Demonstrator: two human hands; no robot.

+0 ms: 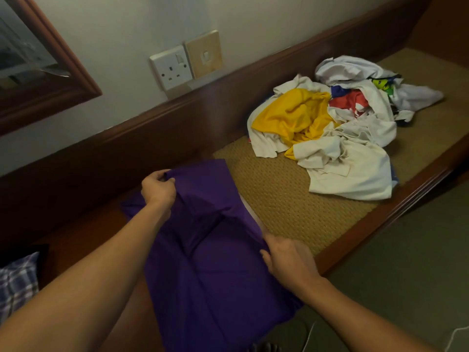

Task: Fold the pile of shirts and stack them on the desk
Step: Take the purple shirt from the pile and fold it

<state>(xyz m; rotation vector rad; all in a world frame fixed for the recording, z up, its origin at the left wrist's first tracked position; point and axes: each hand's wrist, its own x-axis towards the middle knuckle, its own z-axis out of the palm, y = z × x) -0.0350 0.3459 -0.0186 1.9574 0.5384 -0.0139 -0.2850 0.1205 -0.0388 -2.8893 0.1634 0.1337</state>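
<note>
Now left hand (158,186) pinches the purple shirt (215,262) at its far corner, right hand (288,260) grips the side, spreading it on the counter (380,217) to fold.

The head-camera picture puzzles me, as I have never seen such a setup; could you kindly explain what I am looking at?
There is no machine here. A person wears one wide-angle camera on the head, looking forward and down, so the two bare arms are their own. In front of them is a wooden desk with a woven mat on it. A purple shirt is spread across the near part. The left hand pinches the shirt's far corner, and the right hand holds its right edge. Further along the mat lies a pile of unfolded shirts, white, yellow and other colours. A wall socket sits above the desk.
</note>
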